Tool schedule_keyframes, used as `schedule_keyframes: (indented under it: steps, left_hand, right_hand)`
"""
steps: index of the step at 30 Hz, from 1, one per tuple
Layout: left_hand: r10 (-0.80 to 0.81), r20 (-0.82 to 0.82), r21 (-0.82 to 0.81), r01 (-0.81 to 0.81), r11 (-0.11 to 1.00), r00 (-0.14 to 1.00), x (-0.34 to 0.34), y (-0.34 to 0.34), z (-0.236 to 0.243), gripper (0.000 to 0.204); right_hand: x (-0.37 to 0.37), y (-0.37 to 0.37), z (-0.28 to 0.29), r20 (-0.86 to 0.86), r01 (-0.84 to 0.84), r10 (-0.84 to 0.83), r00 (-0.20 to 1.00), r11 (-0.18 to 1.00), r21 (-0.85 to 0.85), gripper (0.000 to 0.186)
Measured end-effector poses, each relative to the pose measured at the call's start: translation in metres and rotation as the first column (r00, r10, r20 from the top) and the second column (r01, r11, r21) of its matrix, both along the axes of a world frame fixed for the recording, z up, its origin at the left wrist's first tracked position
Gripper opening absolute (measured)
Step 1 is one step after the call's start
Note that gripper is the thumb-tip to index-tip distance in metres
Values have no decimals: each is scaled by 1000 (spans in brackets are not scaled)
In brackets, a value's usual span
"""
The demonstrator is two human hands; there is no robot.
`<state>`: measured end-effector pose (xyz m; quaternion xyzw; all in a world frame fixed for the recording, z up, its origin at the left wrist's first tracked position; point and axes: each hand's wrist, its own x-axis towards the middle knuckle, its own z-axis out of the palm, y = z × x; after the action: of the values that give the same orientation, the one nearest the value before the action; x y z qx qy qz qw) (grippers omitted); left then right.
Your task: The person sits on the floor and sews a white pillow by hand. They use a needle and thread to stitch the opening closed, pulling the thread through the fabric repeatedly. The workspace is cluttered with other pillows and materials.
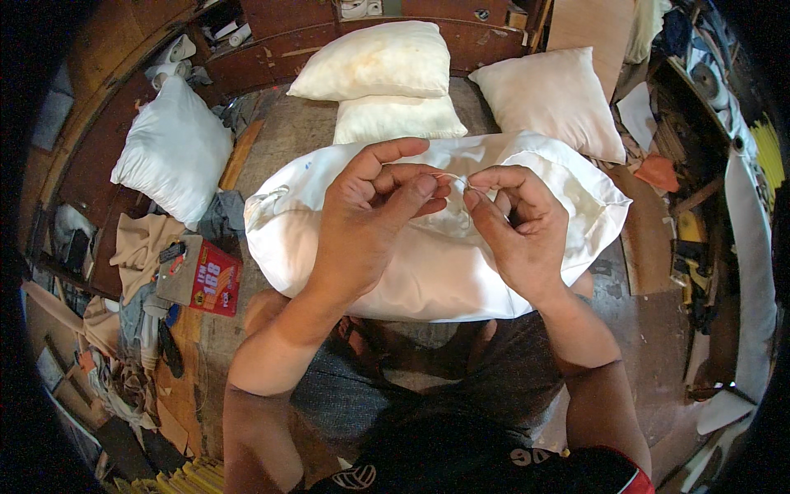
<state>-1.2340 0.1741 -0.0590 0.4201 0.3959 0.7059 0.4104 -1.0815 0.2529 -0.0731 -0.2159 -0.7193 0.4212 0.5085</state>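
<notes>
A large white cushion [387, 280] lies across my lap, its cloth gathered and folded at the right end. Above it, my left hand [370, 206] pinches a thin pale thread [448, 174] between thumb and forefinger. The thread runs right to my right hand [522, 226], whose thumb and forefinger are pressed together on it. A small loop hangs by the right fingertips. Whether a needle is among the fingers is too small to tell.
Beyond the lap cushion lie two stacked cream pillows [374, 62], with a square pillow [551, 99] to their right. A white pillow [177, 148] leans at the left, above a red box [216, 280] and heaped cloth [136, 247]. Tools [691, 272] and scraps line the right side.
</notes>
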Motion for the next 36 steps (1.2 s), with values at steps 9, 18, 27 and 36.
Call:
schedule_keyframes:
  steps: [9,18,27,36]
  left_hand:
    - [208,-451,85,-190,978,868,3,-5,0,36]
    - [210,-488,137,-163,977,848,5,-11,3,40]
    - [186,-541,144,-128,981,820,3,-13,4,40]
    - [165,-626,153,-87,984,762,1,-14,5,47]
  right_hand:
    - [4,4,5,51,3,-11,999,988,157,19]
    - [6,-4,12,251,-105,79,965,990,92,15]
    - [9,-6,15,162,-206,235,958,962,-179,4]
    - [9,-5,16,103,-223,254,962,942,-249,7]
